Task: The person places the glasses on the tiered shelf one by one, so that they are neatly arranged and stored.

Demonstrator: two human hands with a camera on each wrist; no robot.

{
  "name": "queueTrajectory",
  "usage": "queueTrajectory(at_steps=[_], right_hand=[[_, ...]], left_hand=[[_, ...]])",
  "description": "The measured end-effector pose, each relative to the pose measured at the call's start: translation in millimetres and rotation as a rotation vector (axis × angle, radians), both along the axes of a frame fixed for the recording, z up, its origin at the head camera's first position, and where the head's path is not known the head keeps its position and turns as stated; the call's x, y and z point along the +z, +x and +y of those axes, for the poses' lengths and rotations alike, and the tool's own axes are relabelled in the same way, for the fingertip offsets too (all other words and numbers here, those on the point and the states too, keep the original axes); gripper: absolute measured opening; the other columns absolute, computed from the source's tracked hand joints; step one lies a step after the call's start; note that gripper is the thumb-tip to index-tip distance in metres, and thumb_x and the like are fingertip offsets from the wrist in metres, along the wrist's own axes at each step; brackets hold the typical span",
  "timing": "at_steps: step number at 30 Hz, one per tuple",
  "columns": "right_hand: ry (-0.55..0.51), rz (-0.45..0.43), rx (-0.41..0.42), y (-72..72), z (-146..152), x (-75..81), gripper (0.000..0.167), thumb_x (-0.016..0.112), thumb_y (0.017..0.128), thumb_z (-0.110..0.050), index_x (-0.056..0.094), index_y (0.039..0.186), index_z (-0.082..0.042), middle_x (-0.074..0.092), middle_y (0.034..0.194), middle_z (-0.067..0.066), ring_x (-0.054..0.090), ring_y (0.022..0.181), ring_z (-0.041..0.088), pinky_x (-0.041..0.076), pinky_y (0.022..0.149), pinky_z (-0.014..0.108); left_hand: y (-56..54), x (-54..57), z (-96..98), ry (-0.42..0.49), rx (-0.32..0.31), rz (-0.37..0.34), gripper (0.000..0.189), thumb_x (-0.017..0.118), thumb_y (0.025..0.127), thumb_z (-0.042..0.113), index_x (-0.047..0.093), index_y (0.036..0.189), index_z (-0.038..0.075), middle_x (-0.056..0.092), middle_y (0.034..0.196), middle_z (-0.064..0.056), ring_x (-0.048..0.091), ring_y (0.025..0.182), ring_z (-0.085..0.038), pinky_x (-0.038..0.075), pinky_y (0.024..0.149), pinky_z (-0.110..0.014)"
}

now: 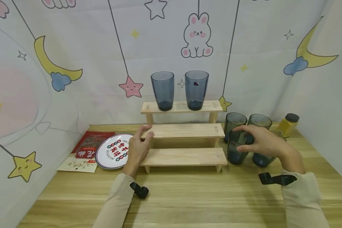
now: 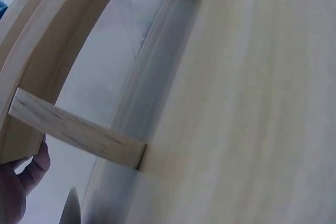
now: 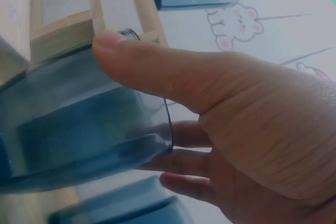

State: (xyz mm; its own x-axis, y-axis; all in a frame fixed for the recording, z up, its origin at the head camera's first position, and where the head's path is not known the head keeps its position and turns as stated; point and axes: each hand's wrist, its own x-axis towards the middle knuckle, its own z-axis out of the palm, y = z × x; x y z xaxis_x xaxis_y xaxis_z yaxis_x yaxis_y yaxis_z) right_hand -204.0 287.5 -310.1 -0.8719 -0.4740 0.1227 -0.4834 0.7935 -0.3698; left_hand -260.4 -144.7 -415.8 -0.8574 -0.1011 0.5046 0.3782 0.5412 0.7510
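Note:
A three-tier wooden rack (image 1: 185,130) stands on the table, with two blue-grey glass tumblers (image 1: 163,91) upright on its top tier. My left hand (image 1: 136,148) grips the left end of the middle tier, thumb in front; in the left wrist view only part of that hand (image 2: 32,174) shows. To the right of the rack, my right hand (image 1: 263,141) holds a dark glass tumbler (image 1: 237,156) near its rim. In the right wrist view the thumb lies on one side of this tumbler (image 3: 68,124) and the fingers on the other. Whether its base touches the table cannot be told.
Several more tumblers (image 1: 260,120) stand behind and beside the held one, close together. A yellow jar with a black lid (image 1: 288,125) is at the far right. Left of the rack lie a white printed plate (image 1: 114,151), a red packet (image 1: 92,142) and a pale packet (image 1: 77,164).

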Motion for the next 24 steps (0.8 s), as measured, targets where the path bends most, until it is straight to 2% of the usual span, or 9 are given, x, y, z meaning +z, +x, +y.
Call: queueTrajectory(at_steps=[5, 9, 12, 14, 16, 18, 20, 24], right_hand=[[-0.011, 0.005, 0.019, 9.1, -8, 14.5, 0.06, 0.077, 0.086, -0.045, 0.059, 0.135, -0.015, 0.066, 0.113, 0.004, 0.061, 0.091, 0.018, 0.05, 0.073, 0.038], [-0.022, 0.09, 0.045, 18.1, -20, 29.4, 0.054, 0.078, 0.086, -0.043, 0.062, 0.131, -0.017, 0.068, 0.111, 0.0, 0.059, 0.083, 0.013, 0.049, 0.074, 0.038], [-0.05, 0.19, 0.045, 21.9, -32, 37.4, 0.051, 0.078, 0.087, -0.039, 0.062, 0.13, -0.018, 0.069, 0.118, 0.001, 0.061, 0.089, 0.015, 0.048, 0.081, 0.042], [-0.109, 0.251, 0.037, 22.5, -40, 40.2, 0.049, 0.079, 0.087, -0.033, 0.062, 0.13, -0.018, 0.07, 0.113, 0.0, 0.062, 0.085, 0.014, 0.049, 0.076, 0.04], [-0.179, 0.315, 0.019, 21.5, -52, 40.2, 0.048, 0.08, 0.087, -0.029, 0.063, 0.13, -0.018, 0.071, 0.102, 0.0, 0.063, 0.072, 0.01, 0.049, 0.065, 0.034], [-0.262, 0.36, 0.004, 18.2, -66, 37.9, 0.046, 0.081, 0.086, -0.026, 0.064, 0.129, -0.017, 0.07, 0.097, 0.001, 0.058, 0.055, 0.006, 0.045, 0.053, 0.028], [-0.331, 0.396, -0.011, 12.9, -82, 35.4, 0.043, 0.081, 0.086, -0.025, 0.066, 0.126, -0.015, 0.07, 0.098, 0.004, 0.053, 0.045, 0.003, 0.042, 0.046, 0.025], [-0.427, 0.409, -0.031, 1.2, -111, 35.6, 0.037, 0.079, 0.088, -0.026, 0.067, 0.12, -0.014, 0.07, 0.112, 0.009, 0.061, 0.049, 0.005, 0.048, 0.05, 0.025]], left_hand=[[1.5, 1.3, 2.4, 0.004, -0.006, -0.007, 0.032, 0.057, 0.1, 0.045, 0.067, 0.124, 0.027, 0.066, 0.131, 0.001, 0.059, 0.124, -0.025, 0.043, 0.101, -0.045], [2.3, 2.9, 3.1, 0.007, -0.001, -0.014, 0.033, 0.057, 0.099, 0.046, 0.067, 0.125, 0.027, 0.065, 0.132, 0.001, 0.058, 0.125, -0.026, 0.043, 0.101, -0.046], [2.6, 4.1, 1.6, 0.007, 0.012, -0.015, 0.032, 0.058, 0.099, 0.045, 0.067, 0.124, 0.029, 0.065, 0.132, 0.002, 0.06, 0.122, -0.027, 0.044, 0.099, -0.046], [2.4, 5.0, 0.2, 0.006, 0.013, -0.011, 0.032, 0.058, 0.099, 0.045, 0.067, 0.124, 0.028, 0.066, 0.131, 0.002, 0.061, 0.12, -0.027, 0.045, 0.097, -0.047], [2.0, 5.7, -1.0, 0.0, 0.014, -0.009, 0.031, 0.058, 0.099, 0.045, 0.067, 0.124, 0.029, 0.066, 0.131, 0.002, 0.062, 0.119, -0.027, 0.046, 0.096, -0.046], [1.1, 5.8, -1.9, 0.003, 0.009, -0.003, 0.032, 0.058, 0.099, 0.045, 0.068, 0.124, 0.028, 0.066, 0.131, 0.003, 0.061, 0.121, -0.026, 0.045, 0.097, -0.046], [0.0, 4.8, -2.2, 0.003, 0.006, -0.003, 0.032, 0.058, 0.099, 0.044, 0.068, 0.124, 0.028, 0.066, 0.131, 0.004, 0.061, 0.121, -0.025, 0.045, 0.097, -0.045], [0.3, 1.4, -1.0, 0.006, 0.005, -0.014, 0.031, 0.058, 0.099, 0.044, 0.067, 0.124, 0.029, 0.066, 0.131, 0.005, 0.061, 0.121, -0.026, 0.045, 0.096, -0.046]])
